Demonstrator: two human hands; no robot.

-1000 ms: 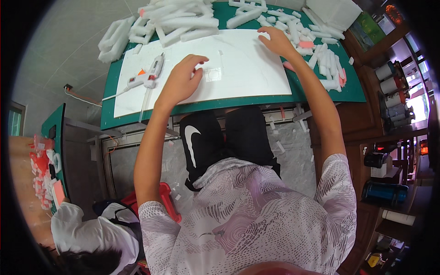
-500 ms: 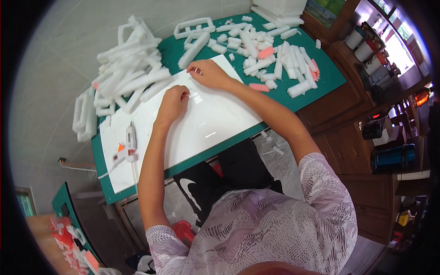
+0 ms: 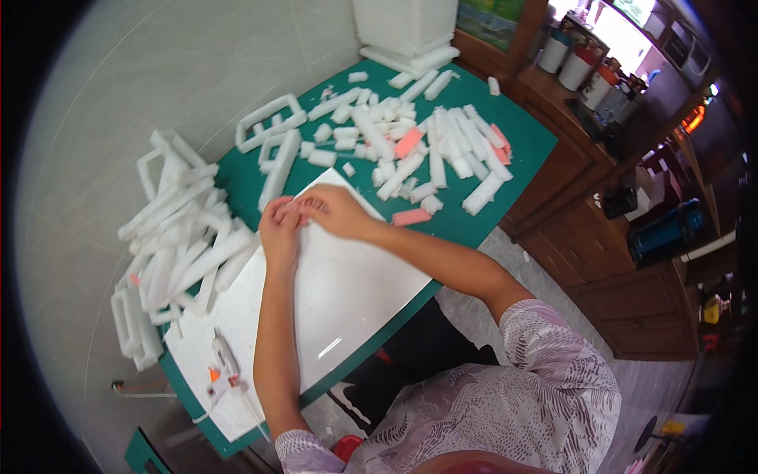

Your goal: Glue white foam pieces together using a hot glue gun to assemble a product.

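My left hand [image 3: 279, 235] and my right hand [image 3: 337, 212] meet over the far edge of a glossy white board [image 3: 359, 272]. The fingers of both are curled in and pinched together, fingertips nearly touching. Whatever they grip, if anything, is too small and hidden to name. Just beyond them lies a thick white foam strip [image 3: 278, 170]. On the board's near left part, beside my left forearm, rests a white glue gun [image 3: 227, 362] with an orange part and a cord.
Left of the board is a high heap of white foam strips and frames [image 3: 185, 253]. Short foam pieces [image 3: 371, 130] and a few pink ones [image 3: 410, 142] spread over the green table [image 3: 505, 178]. A white foam block [image 3: 404, 28] stands at the back; wooden cabinets [image 3: 624, 304] line the right.
My hands have come together; before, they were apart above the board. The view has turned and shifted, so the table sits lower and further left. The glue gun stays on the board.
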